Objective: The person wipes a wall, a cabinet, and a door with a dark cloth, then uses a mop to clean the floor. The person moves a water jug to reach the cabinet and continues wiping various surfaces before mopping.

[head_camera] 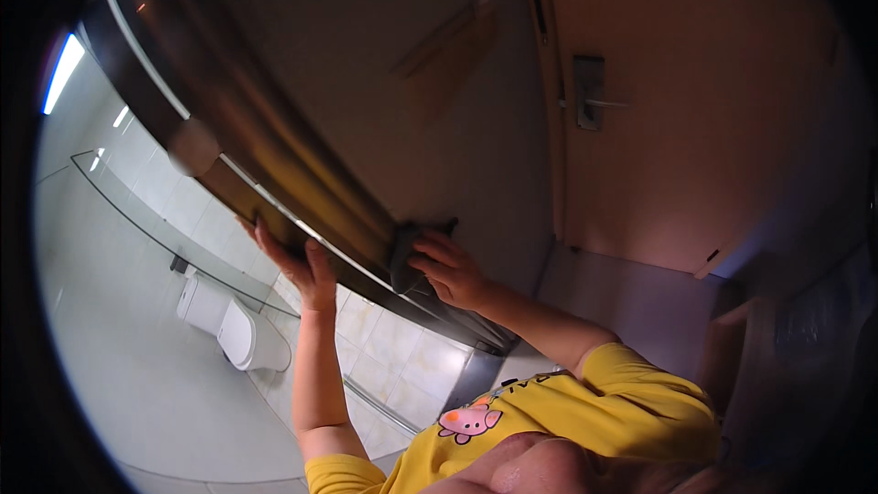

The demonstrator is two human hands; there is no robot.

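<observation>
A dark, glossy door or panel (295, 158) with a pale strip along its edge runs slantwise before me. My left hand (305, 271) is at its edge, thumb on the near face and fingers reaching round the far side. Against the glossy surface, my right hand (449, 271) presses a dark grey cloth (407, 257), its fingers bent over the bunched fabric. A round, pale disc (195, 147) sits on the panel's edge, farther up from my left hand. The fingertips of my left hand are partly hidden.
Beyond the panel's edge, at the left, lies a tiled bathroom with a white toilet (240, 335), a glass partition (137, 223) and a metal rail (381, 405). On the right stands a wooden door (686, 116) with a metal handle (603, 104).
</observation>
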